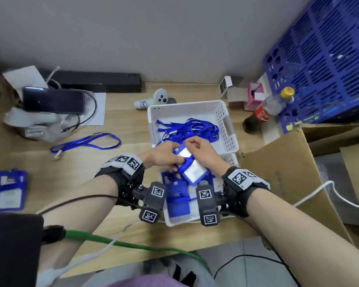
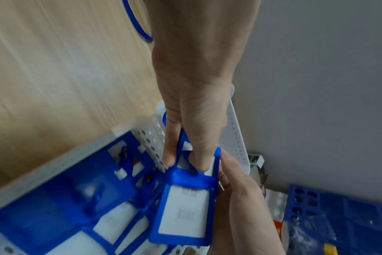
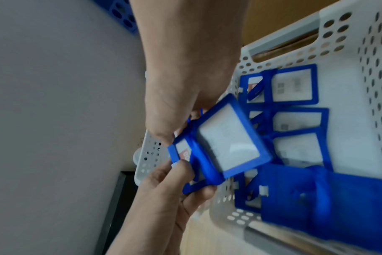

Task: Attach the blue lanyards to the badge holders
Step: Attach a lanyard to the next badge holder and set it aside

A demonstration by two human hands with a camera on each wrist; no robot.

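A blue badge holder (image 1: 190, 165) with a white card insert is held in the air over the near white basket (image 1: 170, 221), which contains several more holders. My left hand (image 1: 170, 157) pinches its upper end from the left, fingertips (image 2: 200, 163) on the slotted top. My right hand (image 1: 199, 149) grips the same end from the right, thumb on the frame edge. In the right wrist view the badge holder (image 3: 229, 138) is tilted, with a blue strap band across its top. Blue lanyards (image 1: 193, 129) lie tangled in the far white basket (image 1: 153, 112).
One loose lanyard (image 1: 85, 141) lies on the wooden table to the left, and a badge holder (image 1: 10, 189) sits at the left edge. A cardboard box (image 1: 288, 172) stands right of the baskets, a bottle (image 1: 269, 108) and blue crate (image 1: 319, 59) behind.
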